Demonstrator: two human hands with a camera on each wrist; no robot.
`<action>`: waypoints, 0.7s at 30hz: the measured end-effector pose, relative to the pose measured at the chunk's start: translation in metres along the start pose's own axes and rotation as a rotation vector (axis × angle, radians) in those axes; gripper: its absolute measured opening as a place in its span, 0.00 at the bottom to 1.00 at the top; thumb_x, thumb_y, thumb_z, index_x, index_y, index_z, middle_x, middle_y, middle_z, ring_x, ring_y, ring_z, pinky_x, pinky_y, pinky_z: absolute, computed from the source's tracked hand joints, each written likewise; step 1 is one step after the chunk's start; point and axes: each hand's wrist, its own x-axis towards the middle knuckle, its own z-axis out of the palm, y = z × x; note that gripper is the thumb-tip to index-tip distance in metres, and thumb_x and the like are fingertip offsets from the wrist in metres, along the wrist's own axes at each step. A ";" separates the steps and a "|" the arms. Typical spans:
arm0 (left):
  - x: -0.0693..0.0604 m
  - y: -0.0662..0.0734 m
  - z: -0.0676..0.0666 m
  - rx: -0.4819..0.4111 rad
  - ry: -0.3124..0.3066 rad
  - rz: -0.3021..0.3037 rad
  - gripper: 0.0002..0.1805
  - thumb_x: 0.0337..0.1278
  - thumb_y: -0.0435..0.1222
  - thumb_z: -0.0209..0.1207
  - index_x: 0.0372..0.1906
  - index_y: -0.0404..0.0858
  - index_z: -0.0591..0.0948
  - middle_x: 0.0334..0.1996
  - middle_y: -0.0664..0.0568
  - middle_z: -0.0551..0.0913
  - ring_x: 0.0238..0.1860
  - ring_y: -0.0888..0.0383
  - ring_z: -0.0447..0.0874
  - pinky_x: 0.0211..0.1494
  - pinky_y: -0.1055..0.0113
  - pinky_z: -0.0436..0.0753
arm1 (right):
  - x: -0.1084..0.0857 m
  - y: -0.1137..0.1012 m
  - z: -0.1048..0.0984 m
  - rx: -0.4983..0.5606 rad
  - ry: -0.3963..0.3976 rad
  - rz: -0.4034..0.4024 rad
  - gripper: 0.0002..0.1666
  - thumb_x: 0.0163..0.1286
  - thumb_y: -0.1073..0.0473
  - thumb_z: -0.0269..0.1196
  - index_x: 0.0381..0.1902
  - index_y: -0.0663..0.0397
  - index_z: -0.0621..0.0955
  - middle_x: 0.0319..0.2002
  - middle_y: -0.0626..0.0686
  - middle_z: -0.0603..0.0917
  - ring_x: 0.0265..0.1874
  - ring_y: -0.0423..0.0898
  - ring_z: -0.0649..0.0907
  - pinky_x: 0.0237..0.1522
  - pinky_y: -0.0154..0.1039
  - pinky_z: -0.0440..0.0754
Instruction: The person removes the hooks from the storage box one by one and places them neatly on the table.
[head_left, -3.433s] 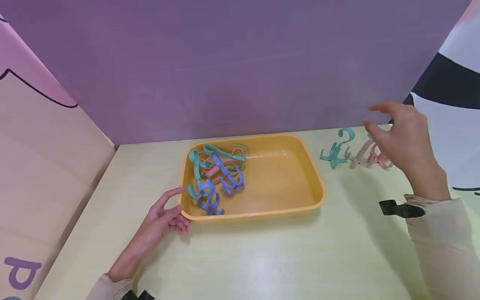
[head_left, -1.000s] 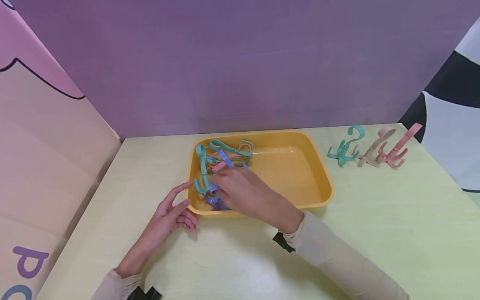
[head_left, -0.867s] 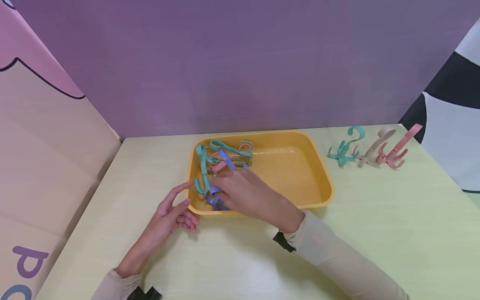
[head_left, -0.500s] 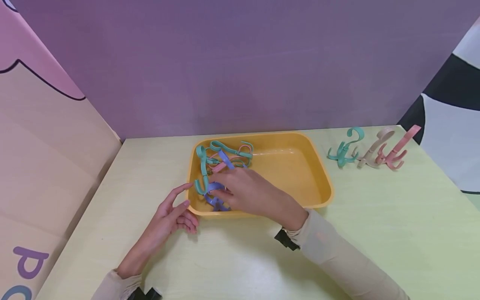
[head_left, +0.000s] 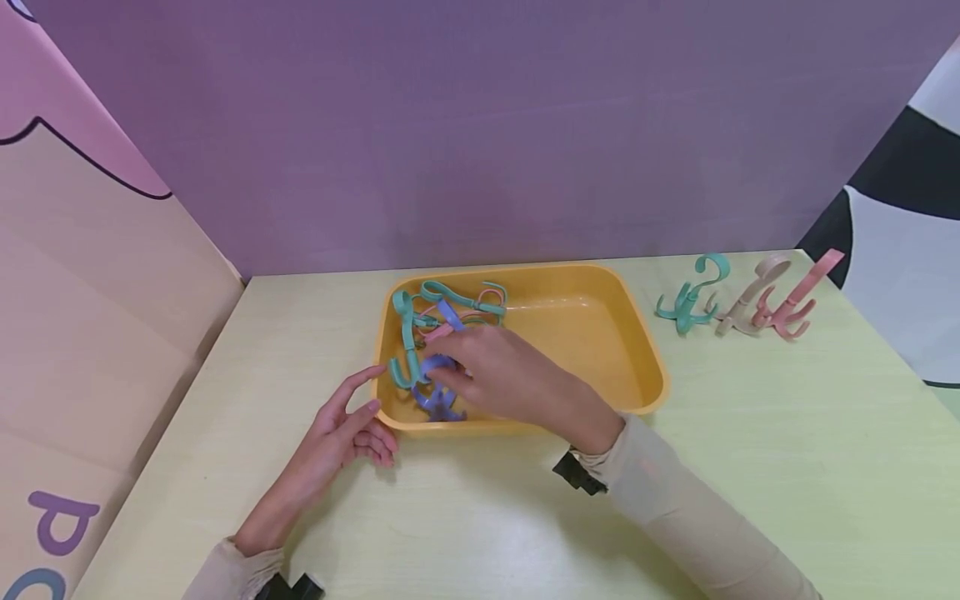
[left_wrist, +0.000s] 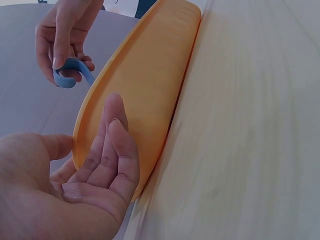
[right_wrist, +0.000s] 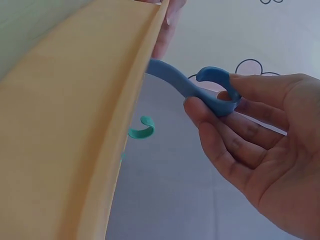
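A pale, wood-grained table (head_left: 480, 517) fills the foreground, catching a soft glare in front of the yellow tray (head_left: 555, 367). Nearest, beige sleeves with black wrist straps (head_left: 579, 475) come in, one before the tray's left end, the other before its right.

Just outside the tray's near left corner, the left hand (head_left: 337, 437) is relaxed, thumb and index finger touching the rim, the other fingers loosely bent. Over the tray's left half, the right hand (head_left: 502, 371) pinches the curled end of a purple hook (head_left: 440, 402), whose prongs sit low inside the near left corner.

That hand partly covers the heap beyond: a teal hook (head_left: 407, 333) along the tray's left wall, a second purple hook (head_left: 450, 314) and a pink hook (head_left: 437, 332) tangled beside it, another teal hook (head_left: 491, 308) toward the back wall.

Right of the tray, three pronged hooks stand close together: teal (head_left: 684, 312), beige (head_left: 747, 298), pink (head_left: 804, 287).

Behind the tray rises a plain purple backdrop (head_left: 480, 133), flanked by a pink-and-cream panel (head_left: 90, 275) and a black-and-white one.
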 end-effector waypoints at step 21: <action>0.001 0.000 -0.001 0.006 -0.008 0.015 0.28 0.80 0.40 0.44 0.78 0.45 0.53 0.29 0.40 0.87 0.27 0.48 0.87 0.33 0.60 0.86 | -0.007 -0.002 -0.037 -0.029 0.135 0.024 0.09 0.68 0.61 0.66 0.45 0.56 0.86 0.25 0.44 0.83 0.23 0.36 0.77 0.25 0.30 0.76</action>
